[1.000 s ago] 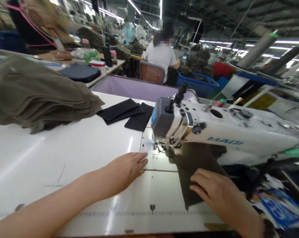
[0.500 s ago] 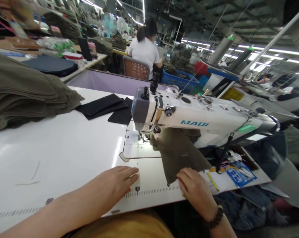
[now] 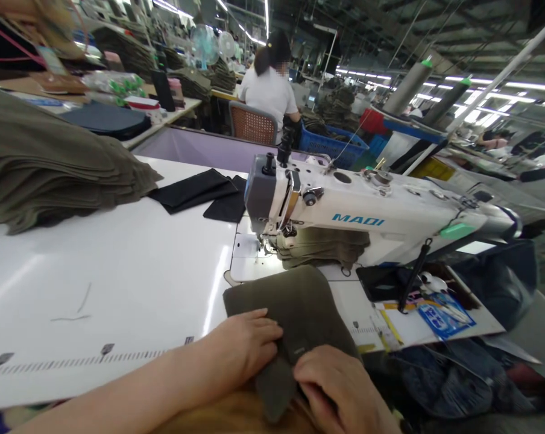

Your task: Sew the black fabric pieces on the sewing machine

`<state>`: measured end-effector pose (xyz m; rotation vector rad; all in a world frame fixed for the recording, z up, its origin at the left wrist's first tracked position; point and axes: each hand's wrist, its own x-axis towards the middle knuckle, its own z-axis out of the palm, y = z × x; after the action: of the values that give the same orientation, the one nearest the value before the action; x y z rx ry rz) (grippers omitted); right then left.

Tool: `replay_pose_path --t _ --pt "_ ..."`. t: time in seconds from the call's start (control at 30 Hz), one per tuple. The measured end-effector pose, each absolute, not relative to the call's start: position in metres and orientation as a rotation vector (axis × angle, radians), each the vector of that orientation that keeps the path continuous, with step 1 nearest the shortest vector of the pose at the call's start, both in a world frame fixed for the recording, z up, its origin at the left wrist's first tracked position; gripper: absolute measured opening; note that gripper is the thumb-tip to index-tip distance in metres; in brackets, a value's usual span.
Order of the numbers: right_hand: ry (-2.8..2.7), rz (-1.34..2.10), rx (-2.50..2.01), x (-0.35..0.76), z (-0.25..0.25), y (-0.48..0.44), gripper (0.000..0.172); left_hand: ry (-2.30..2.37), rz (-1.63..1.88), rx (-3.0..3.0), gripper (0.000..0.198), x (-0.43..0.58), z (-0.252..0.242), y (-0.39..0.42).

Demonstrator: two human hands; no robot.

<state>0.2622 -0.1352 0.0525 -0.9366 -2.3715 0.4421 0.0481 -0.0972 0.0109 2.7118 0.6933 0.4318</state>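
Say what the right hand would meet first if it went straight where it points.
Probably the bare left hand, resting on the same olive-brown cloth panel the right hand holds, though depth between them is unclear.

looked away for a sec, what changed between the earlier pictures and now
The olive cloth piece has come out from under the sewing machine toward the person, across the table. The left hand, earlier off the cloth, now lies on it; the right hand curls its fingers against it, grip unclear. The olive stack and black pieces stayed put.
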Motion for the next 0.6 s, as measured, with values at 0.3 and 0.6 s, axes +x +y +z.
replay_pose_path --t 0.3,0.6 --pt "-2.605 0.633 -1.038 0.288 0.03 -0.118 0.072 1.305 0.545 2.128 0.027 -0.053 0.011 -0.123" --pt "-2.211 0.86 -1.002 0.232 0.023 -0.088 0.015 1.231 0.605 1.954 0.025 -0.07 0.016 -0.127"
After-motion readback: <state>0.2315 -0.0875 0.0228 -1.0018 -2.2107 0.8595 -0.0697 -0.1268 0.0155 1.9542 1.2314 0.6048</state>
